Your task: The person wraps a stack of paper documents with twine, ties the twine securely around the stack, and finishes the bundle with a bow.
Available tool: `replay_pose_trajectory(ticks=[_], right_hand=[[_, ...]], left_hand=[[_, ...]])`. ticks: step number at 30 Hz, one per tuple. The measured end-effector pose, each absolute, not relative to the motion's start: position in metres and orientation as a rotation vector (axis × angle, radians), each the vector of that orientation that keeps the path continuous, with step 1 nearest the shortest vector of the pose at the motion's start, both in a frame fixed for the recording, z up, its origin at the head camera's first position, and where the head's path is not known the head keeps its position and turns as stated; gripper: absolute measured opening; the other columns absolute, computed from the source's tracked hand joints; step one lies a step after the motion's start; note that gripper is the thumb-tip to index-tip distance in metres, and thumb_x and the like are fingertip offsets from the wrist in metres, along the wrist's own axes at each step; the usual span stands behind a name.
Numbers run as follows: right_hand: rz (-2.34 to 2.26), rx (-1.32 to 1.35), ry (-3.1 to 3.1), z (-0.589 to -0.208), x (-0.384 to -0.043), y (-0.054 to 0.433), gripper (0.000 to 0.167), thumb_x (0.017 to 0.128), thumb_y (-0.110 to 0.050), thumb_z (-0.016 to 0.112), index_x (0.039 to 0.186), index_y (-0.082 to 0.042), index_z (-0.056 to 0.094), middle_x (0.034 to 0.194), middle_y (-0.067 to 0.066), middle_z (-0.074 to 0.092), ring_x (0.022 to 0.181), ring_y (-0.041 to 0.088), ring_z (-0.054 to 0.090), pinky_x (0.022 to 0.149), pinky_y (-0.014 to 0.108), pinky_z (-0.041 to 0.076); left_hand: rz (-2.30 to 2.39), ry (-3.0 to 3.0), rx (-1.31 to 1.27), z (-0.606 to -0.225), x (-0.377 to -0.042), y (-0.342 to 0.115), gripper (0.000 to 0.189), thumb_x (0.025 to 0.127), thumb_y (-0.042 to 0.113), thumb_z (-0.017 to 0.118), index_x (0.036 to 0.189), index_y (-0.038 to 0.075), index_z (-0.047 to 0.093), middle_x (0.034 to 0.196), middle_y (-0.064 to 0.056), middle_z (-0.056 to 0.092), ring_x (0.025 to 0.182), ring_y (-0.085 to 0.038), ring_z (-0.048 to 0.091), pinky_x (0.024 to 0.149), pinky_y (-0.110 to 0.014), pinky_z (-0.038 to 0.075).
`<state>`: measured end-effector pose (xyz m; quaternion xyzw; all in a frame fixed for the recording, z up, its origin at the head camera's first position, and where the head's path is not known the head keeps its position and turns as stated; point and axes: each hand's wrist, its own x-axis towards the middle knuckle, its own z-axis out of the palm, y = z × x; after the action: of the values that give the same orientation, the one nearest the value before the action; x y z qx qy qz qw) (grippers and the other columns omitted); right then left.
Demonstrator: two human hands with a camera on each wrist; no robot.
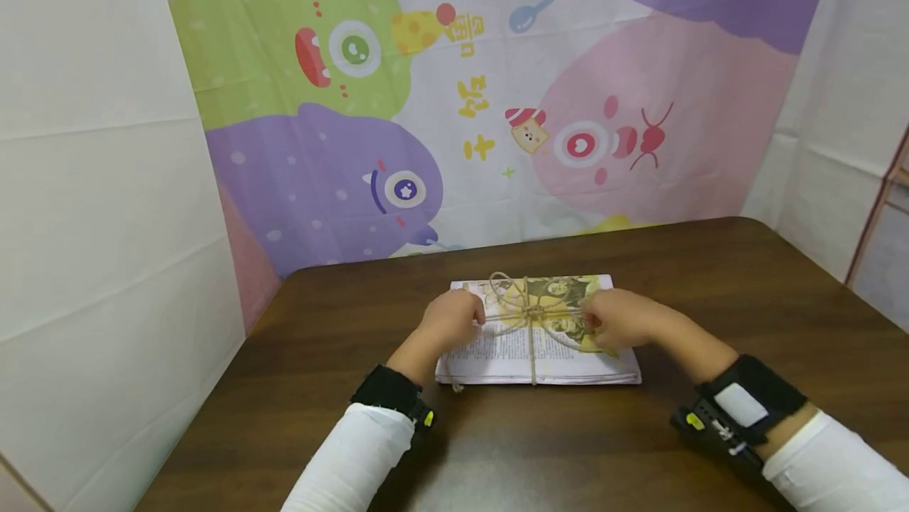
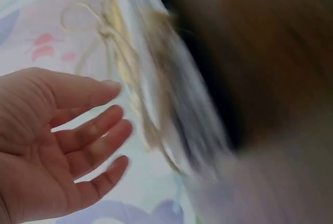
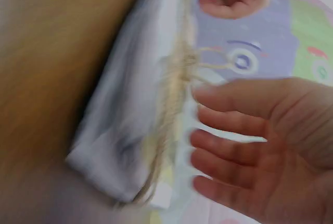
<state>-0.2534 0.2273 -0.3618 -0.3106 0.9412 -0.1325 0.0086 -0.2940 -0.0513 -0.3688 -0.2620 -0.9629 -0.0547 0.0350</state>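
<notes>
A stack of folded newspapers [image 1: 490,358] lies flat on the table, bound crosswise with twine [image 1: 533,312] that is knotted into a bow on top. Over the stack's left edge is my left hand [image 1: 452,320]; in the left wrist view its fingers [image 2: 104,146] are loosely bent, apart from the twine, and hold nothing. On the opposite side my right hand [image 1: 625,319] hovers at the right edge. Seen from the right wrist, its thumb comes close to the twine bow [image 3: 188,60], and whether they touch is unclear. Its other fingers are relaxed. Both wrist views blur the newspapers.
The brown wooden table [image 1: 319,354] carries the bundle near its middle. Behind it hangs a cloth with cartoon monsters [image 1: 355,173], and white cloth [image 1: 106,181] hangs at the left. Black straps with small devices [image 1: 753,401] circle both wrists.
</notes>
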Motion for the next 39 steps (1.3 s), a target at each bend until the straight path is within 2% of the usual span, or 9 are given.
replay_pose_trajectory(ticks=[6, 11, 15, 20, 24, 27, 31, 34, 39], right_hand=[[-0.598, -0.795, 3.274, -0.358, -0.278, 0.203, 0.032, 0.084, -0.009, 0.076, 0.113, -0.001, 0.064, 0.11, 0.017, 0.059, 0.103, 0.036, 0.054, 0.085, 0.051, 0.046], [-0.366, -0.916, 3.19, -0.364, -0.302, 0.187, 0.016, 0.088, -0.016, 0.074, 0.102, -0.011, 0.074, 0.101, 0.004, 0.068, 0.093, 0.025, 0.062, 0.08, 0.047, 0.049], [-0.552, -0.934, 3.019, -0.367, -0.316, 0.181, 0.007, 0.092, -0.011, 0.068, 0.094, -0.007, 0.073, 0.086, 0.001, 0.069, 0.073, 0.015, 0.062, 0.069, 0.035, 0.051], [-0.911, -0.878, 2.878, -0.37, -0.328, 0.178, 0.013, 0.095, -0.008, 0.063, 0.099, -0.001, 0.073, 0.09, 0.006, 0.07, 0.072, 0.018, 0.059, 0.067, 0.034, 0.049], [-0.879, -0.845, 2.904, -0.377, -0.334, 0.178, 0.014, 0.094, -0.01, 0.066, 0.1, -0.001, 0.073, 0.094, 0.008, 0.072, 0.084, 0.023, 0.066, 0.076, 0.037, 0.053], [-0.745, -0.814, 2.965, -0.379, -0.335, 0.174, 0.017, 0.093, -0.015, 0.067, 0.102, -0.002, 0.073, 0.098, 0.008, 0.071, 0.092, 0.026, 0.065, 0.08, 0.04, 0.053], [-0.645, -0.699, 3.099, -0.372, -0.326, 0.174, 0.04, 0.091, -0.024, 0.071, 0.125, -0.003, 0.063, 0.125, 0.017, 0.056, 0.114, 0.036, 0.052, 0.092, 0.051, 0.045], [-0.764, -0.622, 3.211, -0.361, -0.31, 0.18, 0.057, 0.089, -0.023, 0.074, 0.137, -0.004, 0.051, 0.137, 0.023, 0.041, 0.125, 0.043, 0.039, 0.099, 0.059, 0.036], [-1.009, -0.595, 3.323, -0.351, -0.284, 0.192, 0.043, 0.087, -0.013, 0.074, 0.121, 0.004, 0.055, 0.119, 0.023, 0.051, 0.11, 0.04, 0.047, 0.091, 0.054, 0.04]], left_hand=[[-0.357, -2.818, -0.732, -0.362, -0.303, -0.02, 0.02, 0.085, 0.013, 0.075, 0.105, 0.013, 0.074, 0.103, -0.003, 0.068, 0.096, -0.022, 0.062, 0.08, -0.036, 0.051], [-0.261, -2.782, -0.812, -0.359, -0.321, -0.003, 0.027, 0.086, 0.021, 0.076, 0.113, 0.019, 0.072, 0.124, 0.0, 0.06, 0.114, -0.023, 0.053, 0.087, -0.044, 0.045], [-0.21, -2.862, -0.944, -0.356, -0.334, 0.004, 0.01, 0.088, 0.022, 0.074, 0.098, 0.022, 0.078, 0.106, 0.008, 0.069, 0.098, -0.015, 0.061, 0.083, -0.042, 0.047], [-0.366, -2.919, -0.984, -0.359, -0.346, 0.007, 0.01, 0.091, 0.02, 0.07, 0.087, 0.015, 0.078, 0.087, 0.005, 0.072, 0.081, -0.013, 0.062, 0.073, -0.03, 0.05], [-0.461, -2.943, -0.952, -0.366, -0.351, 0.005, 0.011, 0.091, 0.02, 0.072, 0.092, 0.011, 0.079, 0.091, 0.002, 0.073, 0.086, -0.014, 0.064, 0.076, -0.025, 0.05], [-0.515, -2.973, -0.872, -0.369, -0.35, 0.0, 0.018, 0.09, 0.023, 0.073, 0.104, 0.013, 0.077, 0.103, 0.0, 0.072, 0.098, -0.018, 0.064, 0.083, -0.033, 0.051], [-0.521, -2.953, -0.709, -0.369, -0.341, -0.01, 0.035, 0.087, 0.026, 0.076, 0.119, 0.013, 0.069, 0.121, -0.005, 0.061, 0.112, -0.024, 0.056, 0.089, -0.045, 0.047], [-0.498, -2.891, -0.666, -0.368, -0.33, -0.023, 0.032, 0.085, 0.023, 0.077, 0.112, 0.009, 0.067, 0.113, -0.008, 0.06, 0.105, -0.025, 0.057, 0.085, -0.04, 0.048], [-0.525, -2.81, -0.63, -0.369, -0.311, -0.04, 0.031, 0.082, 0.021, 0.08, 0.102, 0.007, 0.06, 0.097, -0.006, 0.058, 0.091, -0.023, 0.057, 0.077, -0.037, 0.048]])
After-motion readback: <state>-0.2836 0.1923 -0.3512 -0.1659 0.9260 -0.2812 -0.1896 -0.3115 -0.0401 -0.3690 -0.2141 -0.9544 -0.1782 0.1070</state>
